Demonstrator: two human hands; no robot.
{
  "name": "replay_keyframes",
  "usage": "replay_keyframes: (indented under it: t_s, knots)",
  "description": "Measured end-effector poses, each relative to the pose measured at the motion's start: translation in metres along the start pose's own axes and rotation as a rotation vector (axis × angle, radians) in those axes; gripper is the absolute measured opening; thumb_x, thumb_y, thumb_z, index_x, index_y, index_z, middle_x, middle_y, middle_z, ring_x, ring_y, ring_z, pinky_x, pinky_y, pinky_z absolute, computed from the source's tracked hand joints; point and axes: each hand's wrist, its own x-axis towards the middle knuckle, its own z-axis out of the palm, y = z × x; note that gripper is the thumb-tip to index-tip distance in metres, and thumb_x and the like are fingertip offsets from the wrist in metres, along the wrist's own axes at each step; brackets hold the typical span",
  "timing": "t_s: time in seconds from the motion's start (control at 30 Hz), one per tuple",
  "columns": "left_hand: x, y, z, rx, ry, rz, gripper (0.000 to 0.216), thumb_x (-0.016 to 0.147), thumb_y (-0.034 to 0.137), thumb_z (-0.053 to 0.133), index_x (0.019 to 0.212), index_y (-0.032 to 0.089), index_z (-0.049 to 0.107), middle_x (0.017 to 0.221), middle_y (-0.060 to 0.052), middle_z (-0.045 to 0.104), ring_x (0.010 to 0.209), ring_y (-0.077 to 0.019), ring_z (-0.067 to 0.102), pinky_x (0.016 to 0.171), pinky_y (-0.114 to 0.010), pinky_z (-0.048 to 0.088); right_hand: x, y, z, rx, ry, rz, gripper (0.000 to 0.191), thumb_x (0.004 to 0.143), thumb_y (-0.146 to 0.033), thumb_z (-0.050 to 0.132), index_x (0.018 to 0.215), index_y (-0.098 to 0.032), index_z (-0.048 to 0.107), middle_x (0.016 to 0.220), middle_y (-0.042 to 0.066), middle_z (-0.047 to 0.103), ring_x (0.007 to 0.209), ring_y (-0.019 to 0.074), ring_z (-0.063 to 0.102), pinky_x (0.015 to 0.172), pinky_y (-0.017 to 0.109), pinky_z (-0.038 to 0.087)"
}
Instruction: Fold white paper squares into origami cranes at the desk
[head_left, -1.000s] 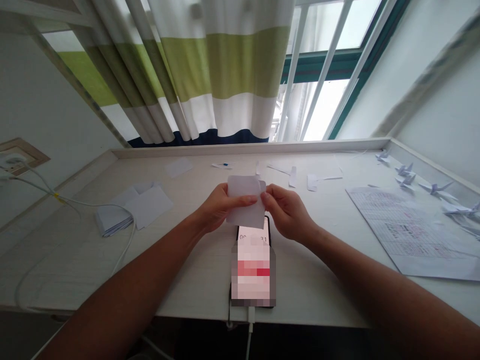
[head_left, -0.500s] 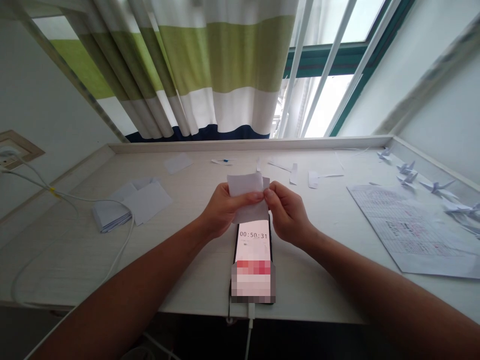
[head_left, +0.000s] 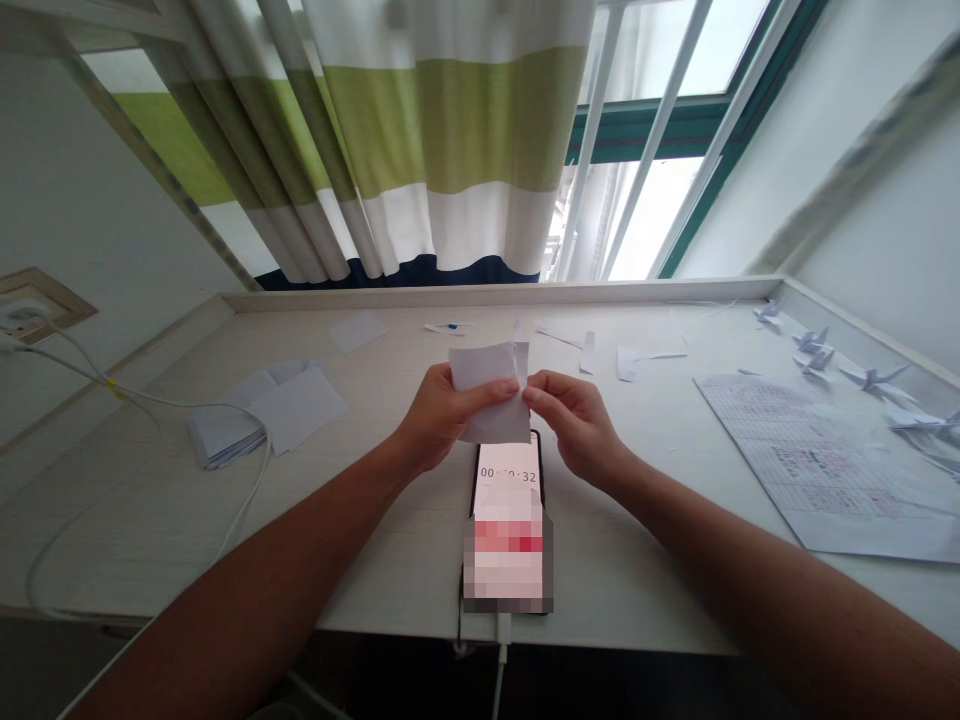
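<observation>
A small white sheet of paper (head_left: 487, 365) is held up above the desk, with a narrow strip along its right side partly split from the rest. My left hand (head_left: 435, 415) is closed on the sheet's left side, its thumb lying flat across the front. At the right edge, my right hand (head_left: 577, 415) pinches the strip between thumb and fingertips. Directly below lies a phone (head_left: 508, 500) with a timer on its screen; the paper's lower edge overlaps its top. The fingers behind the sheet are hidden.
Stacked white paper (head_left: 232, 415) lies left, beside a white cable (head_left: 187, 402). Several paper cranes (head_left: 814, 340) line the right edge near a written sheet (head_left: 832, 460). Paper strips (head_left: 587, 352) and a small blue-and-white item (head_left: 450, 327) lie at the back. A charging cable (head_left: 502, 640) runs from the phone.
The sheet has shifted slightly left, and the split by its right strip shows more clearly. My right fingers have loosened from a tighter fist into a pinch at the edge.
</observation>
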Motion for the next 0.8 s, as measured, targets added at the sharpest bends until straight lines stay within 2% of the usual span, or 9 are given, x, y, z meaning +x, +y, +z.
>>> replay_keyframes:
  t_s: [0.23,0.43,0.63,0.7,0.8]
  knots:
    - [0.0,0.004,-0.002,0.048,-0.055,-0.051,0.036,0.063,0.035,0.096,0.087,0.013,0.08,0.083,-0.006,0.076,0.075,-0.0192,0.07,0.068,-0.029,0.056,-0.001,-0.001,0.0,-0.029,0.02,0.02,0.031,0.089,-0.047,0.071,0.075,-0.022,0.06,0.071,0.0,0.058,0.067,0.0165,0.054,0.059,0.031,0.046]
    - [0.0,0.006,-0.004,0.07,-0.091,-0.091,0.034,0.059,0.03,0.097,0.082,0.012,0.079,0.079,-0.006,0.075,0.072,-0.0178,0.068,0.067,-0.028,0.055,-0.001,0.001,-0.003,-0.075,-0.057,0.002,0.029,0.091,-0.04,0.065,0.071,-0.021,0.057,0.07,0.0,0.058,0.065,0.0152,0.053,0.058,0.03,0.045]
    - [-0.001,0.009,-0.003,0.075,-0.199,-0.149,0.031,0.062,0.029,0.094,0.083,0.011,0.079,0.079,-0.008,0.077,0.07,-0.0203,0.07,0.067,-0.031,0.055,-0.002,-0.007,-0.005,-0.225,-0.117,-0.038,0.028,0.092,-0.031,0.058,0.067,-0.02,0.058,0.064,0.0,0.059,0.058,0.0133,0.053,0.053,0.027,0.043]
    - [-0.003,0.008,-0.001,0.048,-0.197,-0.144,0.03,0.063,0.028,0.093,0.084,0.011,0.079,0.079,-0.008,0.076,0.071,-0.0209,0.07,0.068,-0.032,0.055,-0.003,-0.01,-0.004,-0.257,-0.103,-0.059,0.026,0.093,-0.029,0.055,0.069,-0.02,0.057,0.065,0.001,0.06,0.059,0.0135,0.054,0.053,0.027,0.043]
    - [-0.006,0.005,0.004,-0.022,-0.128,-0.125,0.03,0.062,0.027,0.093,0.084,0.012,0.079,0.079,-0.007,0.076,0.071,-0.0203,0.07,0.068,-0.032,0.055,-0.005,-0.011,0.0,-0.285,-0.044,-0.099,0.026,0.095,-0.027,0.052,0.07,-0.021,0.054,0.067,0.001,0.06,0.06,0.0135,0.054,0.053,0.027,0.043]
